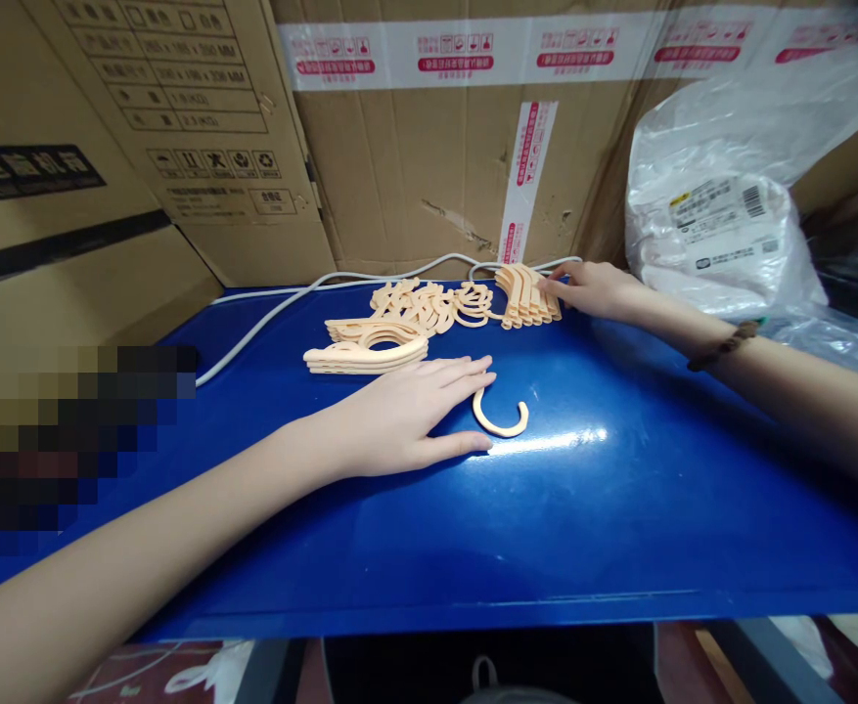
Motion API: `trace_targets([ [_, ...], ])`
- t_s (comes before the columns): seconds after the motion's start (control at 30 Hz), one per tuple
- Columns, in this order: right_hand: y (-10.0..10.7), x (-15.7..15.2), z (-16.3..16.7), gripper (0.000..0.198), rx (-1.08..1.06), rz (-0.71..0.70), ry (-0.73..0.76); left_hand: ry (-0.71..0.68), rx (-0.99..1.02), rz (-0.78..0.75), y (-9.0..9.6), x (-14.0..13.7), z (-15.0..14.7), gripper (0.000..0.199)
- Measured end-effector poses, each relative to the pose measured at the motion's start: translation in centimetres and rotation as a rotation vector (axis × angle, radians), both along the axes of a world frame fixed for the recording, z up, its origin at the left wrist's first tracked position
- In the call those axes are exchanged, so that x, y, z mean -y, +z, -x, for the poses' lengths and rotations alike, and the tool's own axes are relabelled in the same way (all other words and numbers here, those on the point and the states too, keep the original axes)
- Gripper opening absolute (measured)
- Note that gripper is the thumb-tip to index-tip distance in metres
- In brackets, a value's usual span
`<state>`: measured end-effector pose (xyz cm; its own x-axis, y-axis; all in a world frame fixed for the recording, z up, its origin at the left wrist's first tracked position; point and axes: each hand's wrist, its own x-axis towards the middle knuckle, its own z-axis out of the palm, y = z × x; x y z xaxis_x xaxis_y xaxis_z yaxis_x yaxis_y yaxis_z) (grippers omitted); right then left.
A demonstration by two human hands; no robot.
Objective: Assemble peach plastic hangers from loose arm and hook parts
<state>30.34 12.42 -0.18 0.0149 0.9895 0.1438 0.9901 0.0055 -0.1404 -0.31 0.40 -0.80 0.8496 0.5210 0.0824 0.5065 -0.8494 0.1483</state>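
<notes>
Here, left hand (399, 416) flat, fingers spread, holding nothing, beside loose hook (500, 418) on blue tabletop (619, 508) | right hand (590, 288) fingertips pinching stacked hanger pieces (527, 293) at the back, apparently steadying them.

This looks like a small packing or assembly workstation in a warehouse or factory stockroom. A glossy blue desk (619, 528) is hemmed in at the far side by large brown corrugated cardboard shipping cartons (429, 147), sealed with white tape printed in red and stamped with dimension tables and handling symbols. At the far right sits a bulging translucent white plastic bag with a barcode label (714, 235). Batches of identical peach-coloured plastic moulded parts (429, 313) lie sorted in stacks on the desk, beside a white cable (267, 323).
</notes>
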Motion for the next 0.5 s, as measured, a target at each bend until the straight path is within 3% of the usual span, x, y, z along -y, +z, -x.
trace_targets([
  [0.27,-0.79,-0.36,-0.21,0.046,-0.078,-0.047,0.065,0.002,-0.006,0.007,0.05,0.05,0.02,0.068],
  [0.5,-0.92,-0.46,-0.15,0.045,-0.121,-0.064,0.049,0.005,-0.005,-0.001,0.08,0.03,-0.11,0.067],
])
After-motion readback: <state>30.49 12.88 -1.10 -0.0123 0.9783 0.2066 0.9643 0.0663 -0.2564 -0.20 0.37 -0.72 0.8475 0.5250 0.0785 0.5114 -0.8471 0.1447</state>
